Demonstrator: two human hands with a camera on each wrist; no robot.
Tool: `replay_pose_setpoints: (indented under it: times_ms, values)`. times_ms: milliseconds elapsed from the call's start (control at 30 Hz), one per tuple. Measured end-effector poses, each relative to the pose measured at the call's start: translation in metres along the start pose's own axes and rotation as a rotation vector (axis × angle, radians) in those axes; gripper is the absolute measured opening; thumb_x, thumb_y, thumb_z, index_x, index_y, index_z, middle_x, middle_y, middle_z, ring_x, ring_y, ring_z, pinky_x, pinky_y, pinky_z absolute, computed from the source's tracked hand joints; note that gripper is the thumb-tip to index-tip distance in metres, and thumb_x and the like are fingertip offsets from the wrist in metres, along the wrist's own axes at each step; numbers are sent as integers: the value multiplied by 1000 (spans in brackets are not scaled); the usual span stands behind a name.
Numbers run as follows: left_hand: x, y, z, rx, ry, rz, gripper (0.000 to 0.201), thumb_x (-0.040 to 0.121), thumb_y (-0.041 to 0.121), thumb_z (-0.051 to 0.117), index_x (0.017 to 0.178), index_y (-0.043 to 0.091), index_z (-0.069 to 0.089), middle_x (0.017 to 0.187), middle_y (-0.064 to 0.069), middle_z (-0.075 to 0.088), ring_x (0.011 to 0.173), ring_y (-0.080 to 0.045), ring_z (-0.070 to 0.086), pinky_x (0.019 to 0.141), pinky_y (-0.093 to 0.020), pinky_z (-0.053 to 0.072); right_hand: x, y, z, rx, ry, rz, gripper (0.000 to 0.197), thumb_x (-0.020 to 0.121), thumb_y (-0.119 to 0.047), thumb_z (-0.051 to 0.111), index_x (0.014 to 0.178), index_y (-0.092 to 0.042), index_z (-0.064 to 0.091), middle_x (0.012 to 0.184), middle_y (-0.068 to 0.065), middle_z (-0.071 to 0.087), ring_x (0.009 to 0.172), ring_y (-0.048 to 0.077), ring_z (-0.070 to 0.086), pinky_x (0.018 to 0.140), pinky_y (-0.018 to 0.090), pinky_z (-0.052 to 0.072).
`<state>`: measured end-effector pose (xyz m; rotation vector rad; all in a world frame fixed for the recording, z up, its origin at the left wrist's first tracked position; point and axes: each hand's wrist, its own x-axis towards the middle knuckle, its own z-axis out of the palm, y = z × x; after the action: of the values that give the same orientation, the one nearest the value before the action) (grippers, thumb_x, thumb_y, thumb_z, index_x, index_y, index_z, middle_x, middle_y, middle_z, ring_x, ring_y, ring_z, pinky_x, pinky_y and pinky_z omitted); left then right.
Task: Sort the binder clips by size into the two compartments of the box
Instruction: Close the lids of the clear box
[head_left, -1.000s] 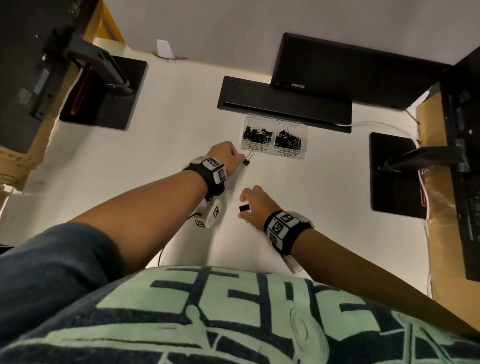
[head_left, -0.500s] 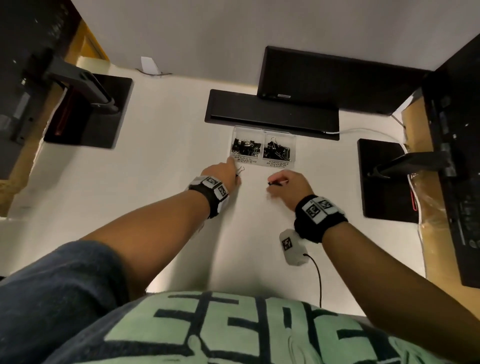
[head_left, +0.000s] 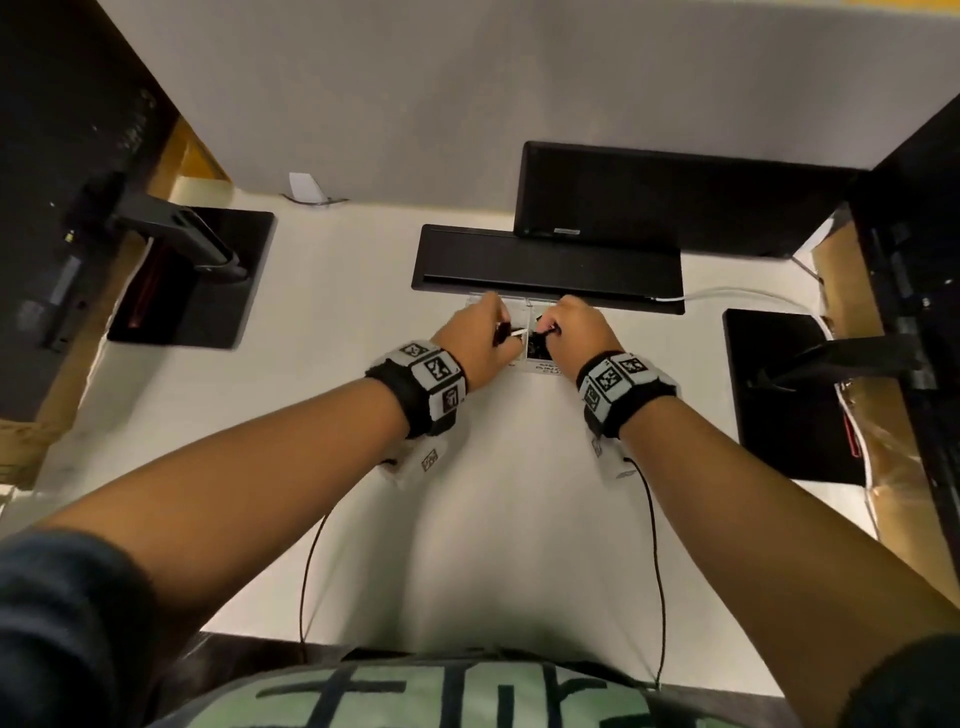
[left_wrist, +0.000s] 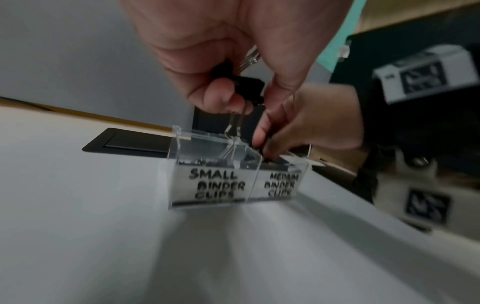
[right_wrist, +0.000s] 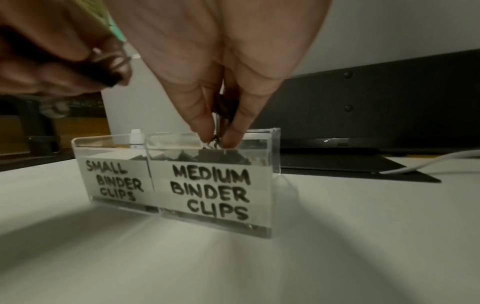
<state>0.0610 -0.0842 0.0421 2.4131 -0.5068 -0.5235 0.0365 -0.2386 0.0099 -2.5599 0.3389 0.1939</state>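
A clear two-compartment box (right_wrist: 210, 191) stands on the white desk, labelled SMALL BINDER CLIPS on the left and MEDIUM BINDER CLIPS on the right. Both halves hold black clips. My left hand (left_wrist: 246, 96) pinches a small black binder clip (left_wrist: 249, 86) just above the small compartment (left_wrist: 215, 183). My right hand (right_wrist: 219, 134) pinches another black clip (right_wrist: 224, 107) with its fingertips at the rim of the medium compartment. In the head view the left hand (head_left: 506, 332) and right hand (head_left: 548, 327) cover most of the box (head_left: 545, 368).
A flat black base (head_left: 545, 265) and a dark monitor (head_left: 649, 197) sit directly behind the box. Black monitor stands flank the desk at left (head_left: 192, 275) and right (head_left: 779, 389). A white cable (head_left: 737, 296) runs off to the right. Thin black cords hang from both wrists.
Both hands moved forward from the near desk to the box. The right hand carried its clip to the medium compartment, and the left hand brought its clip over the small one.
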Motion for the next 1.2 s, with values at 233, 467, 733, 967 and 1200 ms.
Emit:
replay_pose_setpoints:
  times_ms: [233,467,733,967,1200]
  values:
    - [37,23,1,-94,55,6,24,87,21,59,108,13,50,94,-4,61,80,-20,61,73,-33,52,-9,20,-17,115,3,66,37,86,-1,55,115,-21,66,126,0,61,115,17,57,88,18,39]
    - [49,36,31,-19,-14,63,27,85,18,64,110,17,55,106,-8,65,89,-25,65,79,-38,56,-13,45,-26,334,175,170,28,85,-2,58,104,-20,68,108,1,68,100,14,63,83,22,48]
    - [49,29,44,197,-103,181,31,85,17,65,115,13,59,120,-8,55,104,-25,59,91,-34,50,-14,30,-21,279,178,116,15,85,-16,65,99,-13,70,102,-1,61,87,12,58,76,19,45]
    - [35,7,20,-65,61,62,13,81,14,64,93,18,61,103,-2,65,88,-18,62,76,-29,50,-10,16,-2,168,118,13,20,85,-22,67,103,-12,70,102,1,58,85,10,52,79,21,43]
    - [48,-30,-9,-294,296,-251,12,87,7,56,88,19,57,101,-3,64,84,-16,59,81,-29,52,-4,17,5,-17,22,-32,18,91,-21,58,99,-10,70,108,6,54,107,19,51,84,23,41]
